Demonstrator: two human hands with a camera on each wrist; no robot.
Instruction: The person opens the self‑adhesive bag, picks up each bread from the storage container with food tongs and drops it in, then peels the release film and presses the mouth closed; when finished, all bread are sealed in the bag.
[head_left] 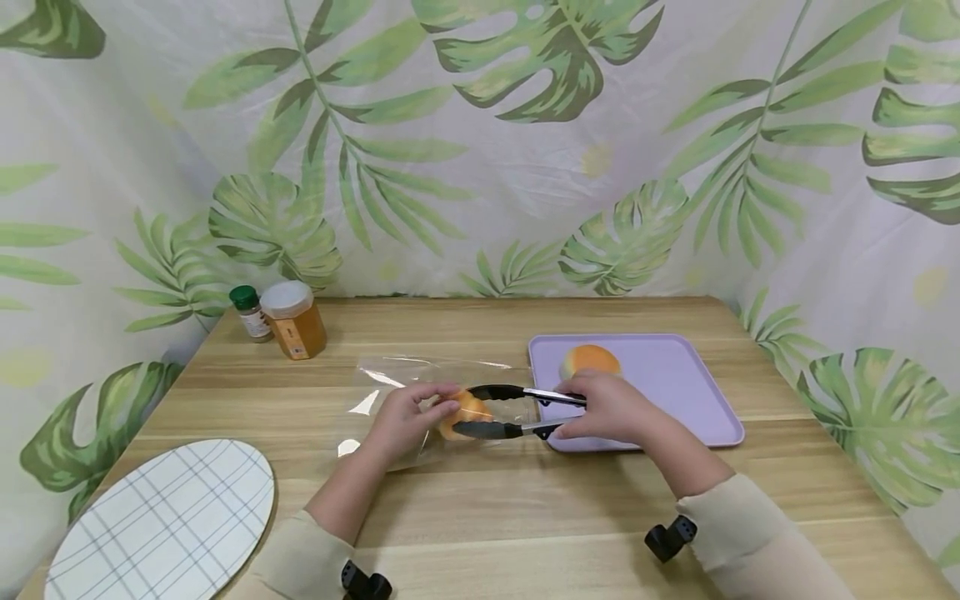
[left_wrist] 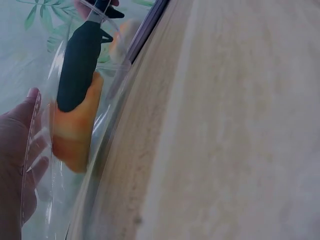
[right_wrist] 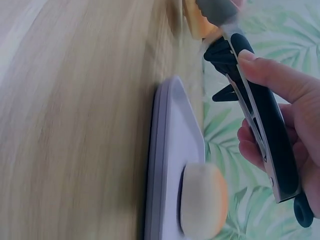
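My left hand [head_left: 401, 425] holds a clear plastic bag [head_left: 442, 367] that lies on the table. Inside the bag is a golden-brown piece of bread [left_wrist: 77, 132], partly covered by the tongs. My right hand [head_left: 615, 408] grips black-and-steel tongs [right_wrist: 272, 145] by their handles. Their two black heads [head_left: 487, 430] are spread apart and reach into the bag, one on each side of the bread in the head view. Close behind the right hand, a round bun [head_left: 592, 358] with an orange-brown top sits on a lilac tray [head_left: 690, 392].
An amber jar [head_left: 298, 329] with a white lid and a small green-capped bottle [head_left: 253, 315] stand at the back left. A white round mat with a checked pattern [head_left: 168, 517] lies at the front left. Leaf-printed cloth [head_left: 517, 183] hangs behind the table.
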